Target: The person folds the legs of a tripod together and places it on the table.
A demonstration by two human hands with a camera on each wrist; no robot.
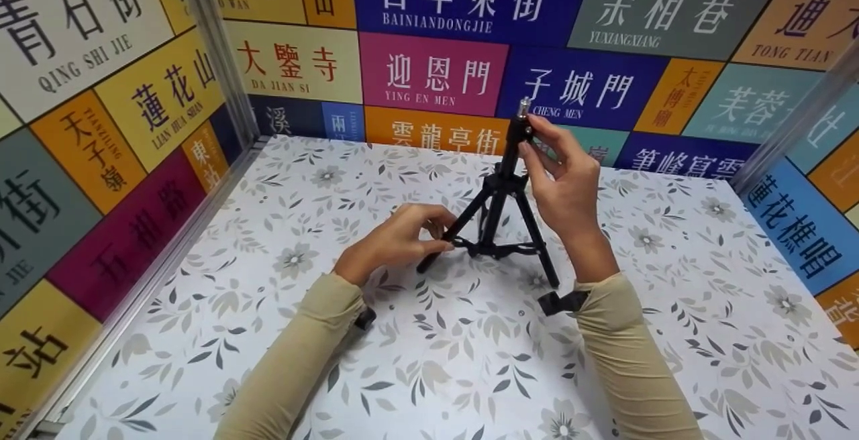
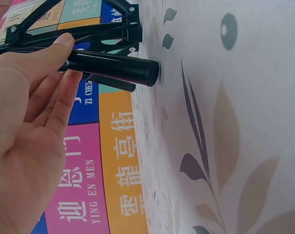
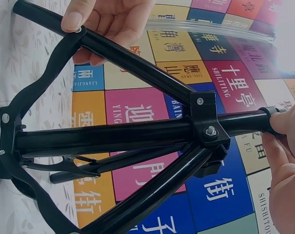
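Head view: I have a black tripod [image 1: 494, 217] over the patterned table [image 1: 470, 386], legs spread, positioned between the hands. The left hand [image 1: 397, 237] is on its left side, low down; thumb and fingers pinch one leg [image 2: 115, 68] near the point where the spreader brace [image 3: 49, 78] joins it, and that leg's lower end extends beyond the grip. The right hand [image 1: 567, 184] is higher, on the tripod's right side; thumb and fingertips pinch the upper end of the centre column, just below the silver stud [image 1: 525, 106] at the top. From the right wrist view I note both grips at once: left hand on the leg, right hand on the column, the hub [image 3: 208, 118] between them, untouched by either. I cannot tell whether all the feet touch the table. Behind stand colourful lettered panels [image 1: 436, 71].
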